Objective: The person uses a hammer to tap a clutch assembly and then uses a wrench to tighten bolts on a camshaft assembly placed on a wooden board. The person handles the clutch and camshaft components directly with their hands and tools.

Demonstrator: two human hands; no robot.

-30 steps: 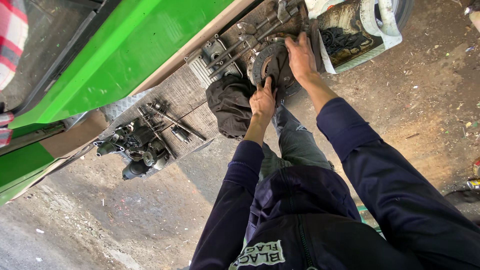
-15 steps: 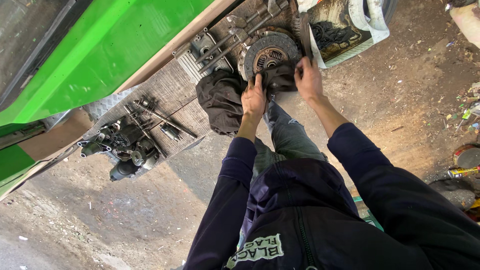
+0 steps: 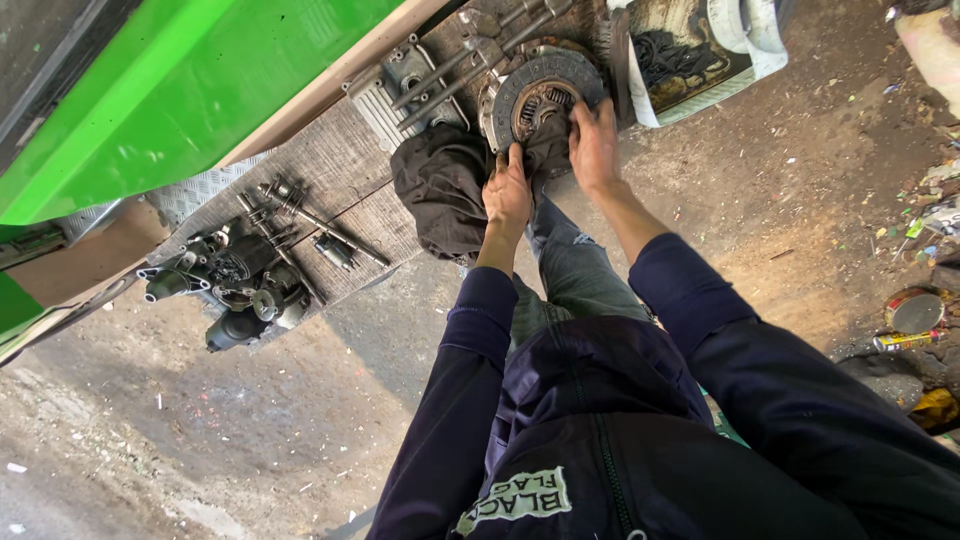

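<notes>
**Clutch disc in both hands, on the bench edge**

The round grey metal clutch disc with a rusty splined hub (image 3: 548,100) lies on the ribbed metal work surface (image 3: 330,190), just beside a crumpled dark cloth (image 3: 440,185).

Left hand (image 3: 508,192) grips its near rim; right hand (image 3: 594,148) clasps its right edge.

Judged: handling under way, disc not lifted clear.

Count: one disc, one cloth, two hands, one cluster of greasy parts (image 3: 235,285).

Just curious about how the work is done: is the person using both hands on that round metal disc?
Yes, the left hand grips the lower edge of the round metal disc and the right hand presses on its side.
</notes>
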